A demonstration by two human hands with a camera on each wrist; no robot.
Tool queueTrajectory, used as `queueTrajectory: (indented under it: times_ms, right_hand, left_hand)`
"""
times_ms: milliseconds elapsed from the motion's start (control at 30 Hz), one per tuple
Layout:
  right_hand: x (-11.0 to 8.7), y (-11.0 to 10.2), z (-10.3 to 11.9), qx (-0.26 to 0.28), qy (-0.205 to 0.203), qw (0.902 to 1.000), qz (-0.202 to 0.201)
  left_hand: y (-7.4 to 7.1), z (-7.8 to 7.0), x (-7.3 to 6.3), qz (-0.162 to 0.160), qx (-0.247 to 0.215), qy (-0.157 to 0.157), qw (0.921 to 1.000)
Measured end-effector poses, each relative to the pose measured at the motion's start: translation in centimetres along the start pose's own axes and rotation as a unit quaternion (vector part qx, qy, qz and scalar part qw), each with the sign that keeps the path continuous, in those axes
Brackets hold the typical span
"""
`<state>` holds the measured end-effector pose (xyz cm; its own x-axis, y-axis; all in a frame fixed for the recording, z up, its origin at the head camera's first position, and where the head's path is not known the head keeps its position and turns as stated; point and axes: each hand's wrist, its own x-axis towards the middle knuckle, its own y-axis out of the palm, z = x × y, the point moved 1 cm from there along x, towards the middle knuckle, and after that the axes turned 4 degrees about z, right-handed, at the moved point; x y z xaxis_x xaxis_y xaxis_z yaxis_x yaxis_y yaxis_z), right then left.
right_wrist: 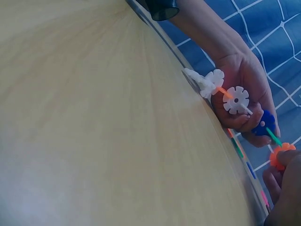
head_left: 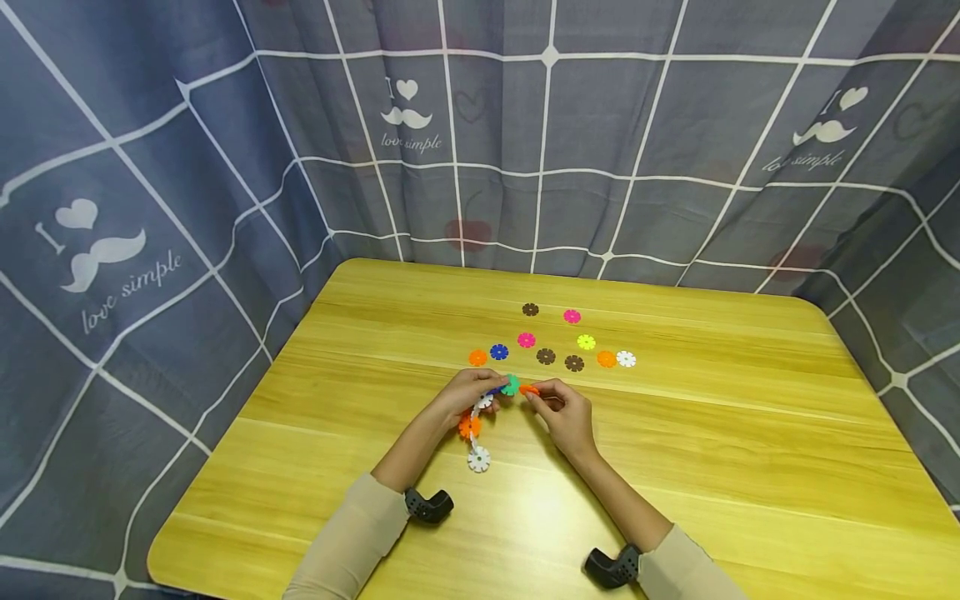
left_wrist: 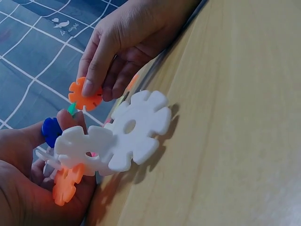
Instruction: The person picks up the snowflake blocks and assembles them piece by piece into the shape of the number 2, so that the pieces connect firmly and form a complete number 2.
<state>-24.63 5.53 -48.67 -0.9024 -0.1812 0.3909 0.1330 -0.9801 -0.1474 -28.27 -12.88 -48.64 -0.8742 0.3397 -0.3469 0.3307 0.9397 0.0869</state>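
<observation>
My left hand [head_left: 467, 393] grips a chain of interlocked notched plastic discs near its far end. Along the chain come a green disc [head_left: 511, 385], a blue disc [right_wrist: 264, 123], a white disc [right_wrist: 236, 100], an orange disc [left_wrist: 68, 183] and more white discs [left_wrist: 136, 131] at the trailing end, which hangs down toward me. Between thumb and fingers my right hand [head_left: 566, 415] pinches a loose-edged orange disc [left_wrist: 85, 94]. Its rim meets the green disc's edge in the right wrist view, the two set at an angle to each other. Fingers partly cover the blue disc.
Beyond the hands, several flat discs lie scattered on the wooden table [head_left: 750, 433], among them a pink one [head_left: 572, 317], a yellow one [head_left: 586, 342], a brown one [head_left: 574, 363] and a white one [head_left: 626, 358]. A grey checked curtain [head_left: 495, 133] surrounds the table's back and sides.
</observation>
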Motion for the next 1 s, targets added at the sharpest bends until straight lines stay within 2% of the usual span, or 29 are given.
queueTrajectory:
  times_ms: [167,300,433,600,700,833,933,1000]
  right_hand:
    - [0.0,0.0,0.0,-0.009,-0.016,0.9998,0.002]
    - [0.0,0.0,0.1,-0.036,-0.060,0.9975,-0.001]
    - [-0.1,0.0,0.2,-0.079,-0.108,0.9910,-0.006]
    - [-0.2,0.2,0.7,-0.101,-0.136,0.9855,-0.006]
    - [-0.1,0.2,-0.7,-0.110,-0.151,0.9825,-0.008]
    - [0.0,0.1,-2.6,-0.150,-0.193,0.9696,-0.017]
    - [0.0,0.1,-2.5,-0.180,-0.230,0.9561,-0.019]
    - [0.0,0.2,-2.6,-0.182,-0.246,0.9519,-0.019]
  left_hand:
    - [0.2,0.0,0.0,-0.005,0.012,0.009,0.9999]
    - [0.3,0.0,0.0,0.002,0.016,0.008,0.9998]
    - [0.3,0.0,0.0,0.005,0.019,0.009,0.9998]
    - [0.2,-0.1,-0.2,0.011,0.025,0.018,0.9995]
    - [0.1,0.0,-0.1,0.011,0.024,0.017,0.9995]
    - [-0.2,0.3,0.3,0.028,0.025,0.020,0.9991]
    - [-0.4,0.4,0.4,0.058,0.019,0.026,0.9978]
    - [-0.5,0.4,0.4,0.070,0.010,0.024,0.9972]
